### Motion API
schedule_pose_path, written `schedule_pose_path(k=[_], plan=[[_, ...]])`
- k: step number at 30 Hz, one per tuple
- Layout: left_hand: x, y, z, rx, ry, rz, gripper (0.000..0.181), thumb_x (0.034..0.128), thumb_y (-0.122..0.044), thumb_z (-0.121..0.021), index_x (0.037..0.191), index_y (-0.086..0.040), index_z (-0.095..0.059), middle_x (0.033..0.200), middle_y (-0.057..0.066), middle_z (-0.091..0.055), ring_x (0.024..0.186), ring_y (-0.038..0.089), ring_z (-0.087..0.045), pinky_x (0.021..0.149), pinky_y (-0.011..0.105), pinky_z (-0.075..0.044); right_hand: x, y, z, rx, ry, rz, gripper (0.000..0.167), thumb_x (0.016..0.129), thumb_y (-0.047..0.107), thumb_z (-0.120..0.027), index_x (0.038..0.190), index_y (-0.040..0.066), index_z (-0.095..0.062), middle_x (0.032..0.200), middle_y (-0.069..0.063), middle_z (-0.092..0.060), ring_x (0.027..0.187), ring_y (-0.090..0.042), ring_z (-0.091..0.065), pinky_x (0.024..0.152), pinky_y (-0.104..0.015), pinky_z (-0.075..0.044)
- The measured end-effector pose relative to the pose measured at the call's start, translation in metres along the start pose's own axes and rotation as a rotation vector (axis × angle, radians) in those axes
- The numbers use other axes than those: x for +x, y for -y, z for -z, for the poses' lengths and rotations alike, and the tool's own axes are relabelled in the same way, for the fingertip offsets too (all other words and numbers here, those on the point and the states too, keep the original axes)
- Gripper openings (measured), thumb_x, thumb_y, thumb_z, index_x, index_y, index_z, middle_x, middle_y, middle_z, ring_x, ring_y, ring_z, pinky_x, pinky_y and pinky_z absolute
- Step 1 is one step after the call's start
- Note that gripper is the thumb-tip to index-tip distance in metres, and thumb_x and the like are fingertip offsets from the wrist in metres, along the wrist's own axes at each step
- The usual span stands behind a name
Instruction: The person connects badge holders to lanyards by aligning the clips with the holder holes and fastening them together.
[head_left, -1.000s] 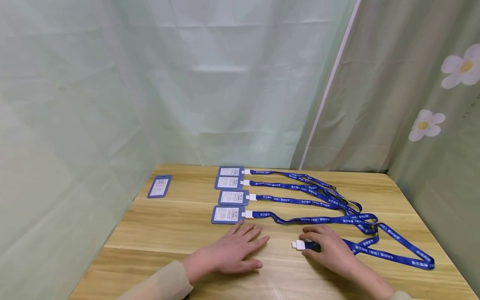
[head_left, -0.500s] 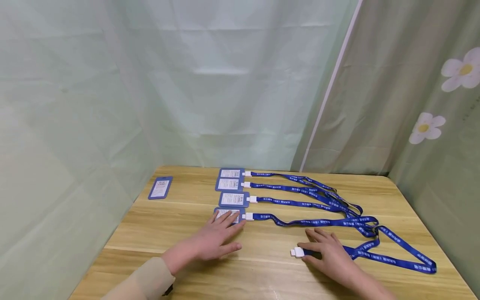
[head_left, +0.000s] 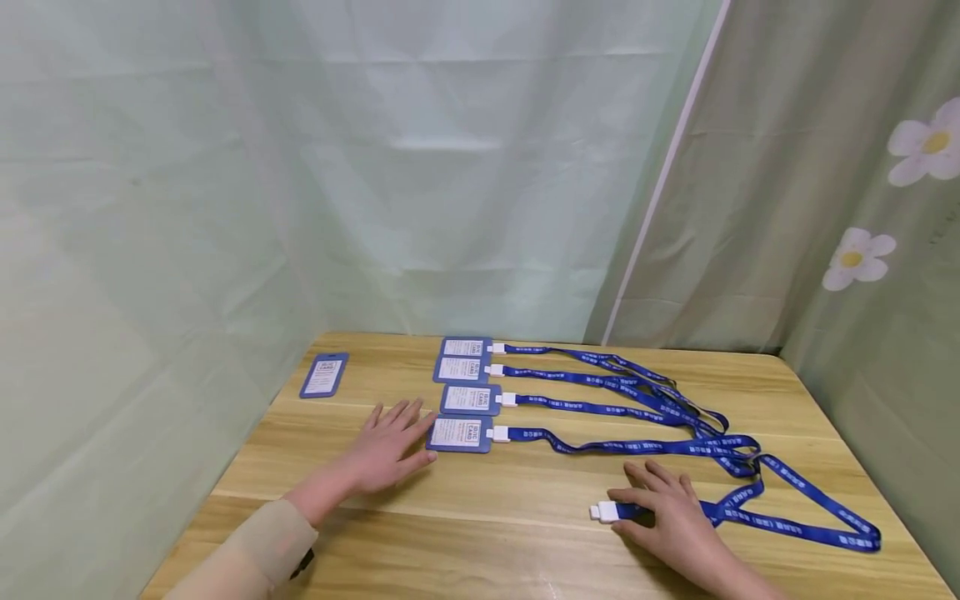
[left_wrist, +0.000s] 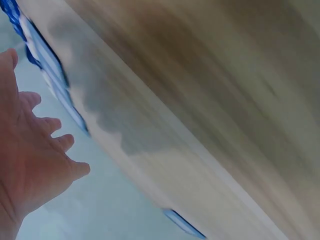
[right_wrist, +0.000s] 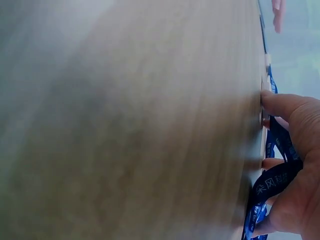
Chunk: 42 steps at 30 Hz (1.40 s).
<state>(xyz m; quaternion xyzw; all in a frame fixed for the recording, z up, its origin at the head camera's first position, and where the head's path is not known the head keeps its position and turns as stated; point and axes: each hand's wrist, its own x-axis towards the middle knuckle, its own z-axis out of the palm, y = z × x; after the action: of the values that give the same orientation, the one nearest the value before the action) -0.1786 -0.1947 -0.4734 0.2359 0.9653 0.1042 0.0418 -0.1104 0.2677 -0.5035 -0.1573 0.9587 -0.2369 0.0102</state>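
Observation:
In the head view my left hand, its fingers spread and straight, is over the table just left of the nearest blue card holder, holding nothing. A loose blue card holder lies upright at the far left, beyond that hand; the left wrist view also catches a card holder at its lower edge. My right hand holds a blue lanyard just behind its white clip, between thumb and fingers. The strap runs through the palm in the right wrist view, where fingertips are partly hidden.
Several card holders lie in a column, clipped to blue lanyards that stretch right and overlap near the right hand. The wooden table ends at pale curtains behind and on both sides.
My left hand has moved left and away, passing over the nearest clipped card holder to its left side. The right hand stays at the clip with only a slight shift.

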Motion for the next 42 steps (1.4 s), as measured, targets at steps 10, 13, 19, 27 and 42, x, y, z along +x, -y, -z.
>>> schedule_pose_path(k=[10, 13, 19, 27, 42], plan=[[0.0, 0.06, 0.006, 0.011, -0.081, 0.208, 0.071, 0.1053, -0.051, -0.049, 0.158, -0.004, -0.038, 0.162, 0.032, -0.024, 0.147, 0.056, -0.018, 0.112, 0.078, -0.006, 0.0, 0.002, 0.001, 0.025, 0.003, -0.014, 0.043, 0.083, 0.04, -0.084, 0.125, 0.03, -0.076, 0.15, -0.013, -0.053, 0.145, -0.048, -0.033, 0.107, -0.082, -0.011], [-0.001, 0.077, 0.008, 0.013, -0.076, 0.269, 0.074, 0.1056, -0.053, -0.046, 0.158, -0.003, -0.035, 0.162, 0.034, -0.021, 0.147, 0.057, -0.015, 0.111, 0.079, -0.003, 0.001, 0.002, 0.001, 0.033, 0.008, -0.021, 0.044, 0.084, 0.039, -0.084, 0.126, 0.03, -0.075, 0.151, -0.012, -0.053, 0.145, -0.047, -0.033, 0.108, -0.081, -0.01], [-0.001, 0.112, 0.009, 0.031, -0.051, 0.37, 0.084, 0.1045, -0.063, -0.036, 0.16, 0.0, -0.027, 0.162, 0.037, -0.012, 0.146, 0.061, -0.009, 0.11, 0.08, 0.001, 0.002, 0.0, 0.0, 0.043, 0.022, -0.034, 0.043, 0.084, 0.042, -0.083, 0.126, 0.031, -0.075, 0.152, -0.011, -0.052, 0.146, -0.047, -0.031, 0.109, -0.08, -0.008], [-0.002, 0.125, 0.017, 0.01, -0.026, 0.465, 0.083, 0.1056, -0.058, -0.039, 0.16, 0.002, -0.024, 0.159, 0.041, -0.009, 0.145, 0.063, -0.004, 0.108, 0.082, 0.003, 0.002, 0.0, -0.001, 0.029, 0.017, -0.026, 0.042, 0.084, 0.043, -0.083, 0.124, 0.032, -0.076, 0.152, -0.011, -0.052, 0.146, -0.046, -0.032, 0.109, -0.08, -0.009], [-0.003, 0.127, 0.02, -0.095, 0.047, 0.528, 0.086, 0.1054, -0.061, -0.035, 0.161, 0.003, -0.019, 0.159, 0.042, -0.003, 0.144, 0.063, 0.001, 0.108, 0.081, 0.004, 0.004, 0.0, -0.001, 0.046, 0.035, -0.041, 0.036, 0.085, 0.04, -0.083, 0.12, 0.033, -0.078, 0.153, -0.011, -0.05, 0.147, -0.046, -0.029, 0.11, -0.08, -0.007]])
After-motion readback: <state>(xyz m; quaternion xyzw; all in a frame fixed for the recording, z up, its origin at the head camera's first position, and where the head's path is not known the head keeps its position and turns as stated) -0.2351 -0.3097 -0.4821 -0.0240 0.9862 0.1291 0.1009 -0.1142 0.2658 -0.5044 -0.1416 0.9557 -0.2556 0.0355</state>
